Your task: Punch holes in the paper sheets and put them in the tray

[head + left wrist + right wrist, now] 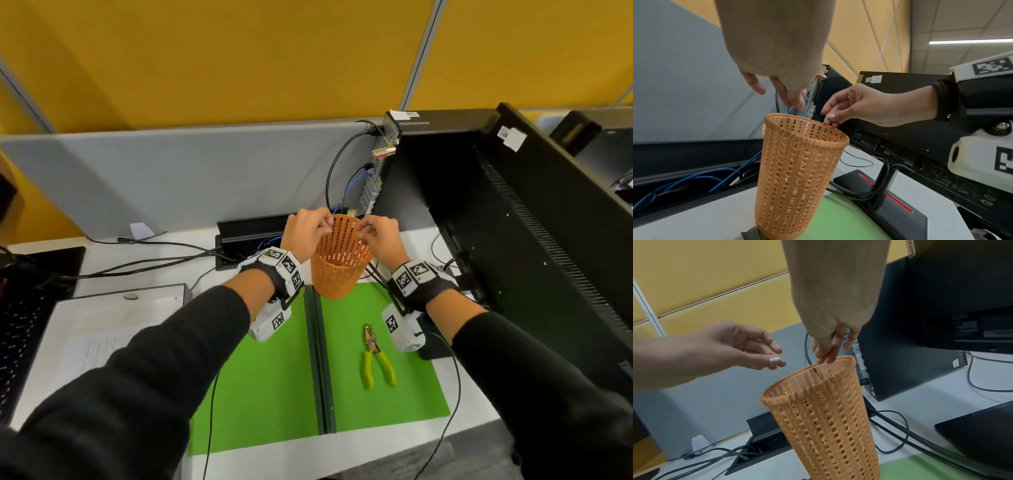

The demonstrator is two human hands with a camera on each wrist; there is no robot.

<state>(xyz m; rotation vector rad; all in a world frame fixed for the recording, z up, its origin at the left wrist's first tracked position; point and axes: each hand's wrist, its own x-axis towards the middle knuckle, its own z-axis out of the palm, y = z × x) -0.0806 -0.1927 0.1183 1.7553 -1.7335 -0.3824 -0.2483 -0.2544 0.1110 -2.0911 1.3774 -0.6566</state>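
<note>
Largest under both forearms is one green mat split by a dark centre strip, and no loose sheet lies on it, so I judge the punching at least partly done. One orange mesh basket, presumably the tray, stands between the two hands at the mat's far edge. Whether paper sits inside it cannot be told through the mesh. One hole punch with yellow-green handles lies untouched behind the right wrist. The right hand has its fingertips pinched together at the basket's rim, gripping nothing I can make out. The left hand hovers just beside the rim, fingers loosely curled and empty. Any sheets left to punch are not in sight.
</note>
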